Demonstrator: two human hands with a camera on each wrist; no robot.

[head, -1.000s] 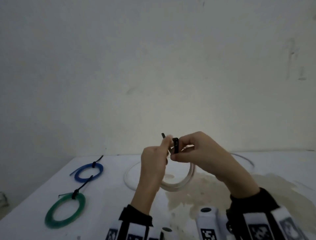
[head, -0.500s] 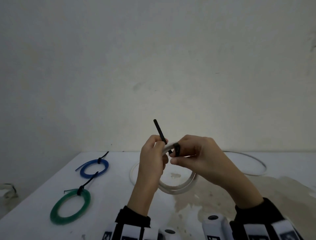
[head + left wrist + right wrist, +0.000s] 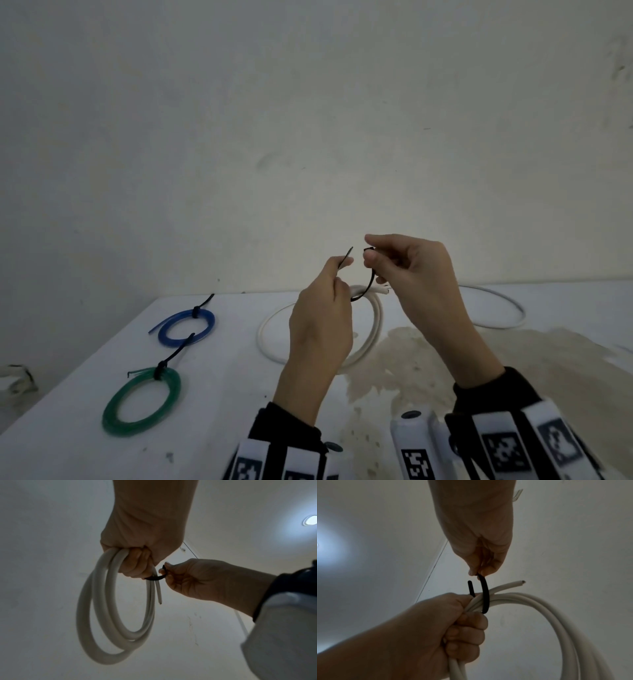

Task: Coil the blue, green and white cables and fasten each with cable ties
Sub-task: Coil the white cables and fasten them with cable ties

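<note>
My left hand [image 3: 339,270] grips the coiled white cable [image 3: 376,318] in its fist, above the table. It also pinches one end of a black cable tie [image 3: 368,287]. The tie passes under the coil's strands in an open U. My right hand [image 3: 370,255] pinches the tie's other end just above the coil. The left wrist view shows the white coil [image 3: 96,615] hanging from my left hand [image 3: 135,563], crossed by the tie [image 3: 154,578]. In the right wrist view my right hand [image 3: 477,573] holds the tie [image 3: 483,595] over the cable [image 3: 539,604].
A blue coil [image 3: 186,323] and a green coil [image 3: 142,401], each bound with a black tie, lie on the white table [image 3: 222,411] at the left. A loose white cable [image 3: 496,308] curves at the back right. A large stain [image 3: 428,359] marks the tabletop.
My right hand has lifted its end of the tie up and away from my left fingers, so the tie's loop stands open. My left hand still holds the coil.
</note>
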